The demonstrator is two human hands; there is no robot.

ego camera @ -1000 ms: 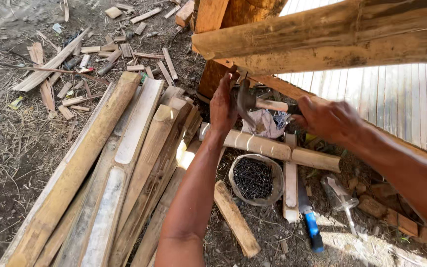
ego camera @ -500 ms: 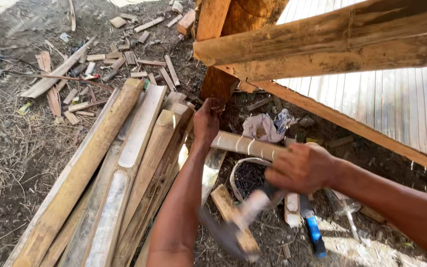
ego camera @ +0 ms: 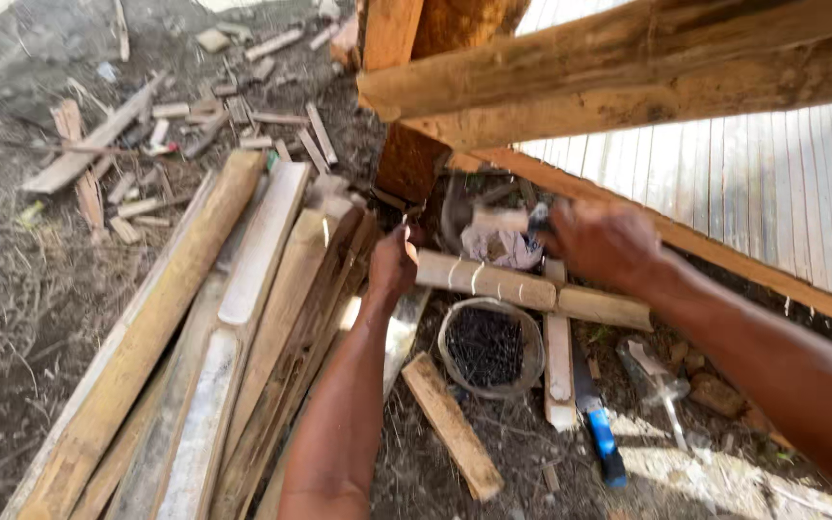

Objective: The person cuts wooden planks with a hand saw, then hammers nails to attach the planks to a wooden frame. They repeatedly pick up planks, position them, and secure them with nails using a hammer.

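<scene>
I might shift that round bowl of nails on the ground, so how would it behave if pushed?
The bowl of nails looks filled with dark nails, so it is probably heavy for its size. It sits on rough dirt and debris, so it would likely drag rather than slide. Its shallow, wide shape seems unlikely to tip, though nails could spill.

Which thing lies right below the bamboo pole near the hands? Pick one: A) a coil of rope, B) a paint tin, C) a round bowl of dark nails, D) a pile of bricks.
C: the round bowl of dark nails sits on the ground just under the bamboo pole, between the left hand and the right hand.
</scene>
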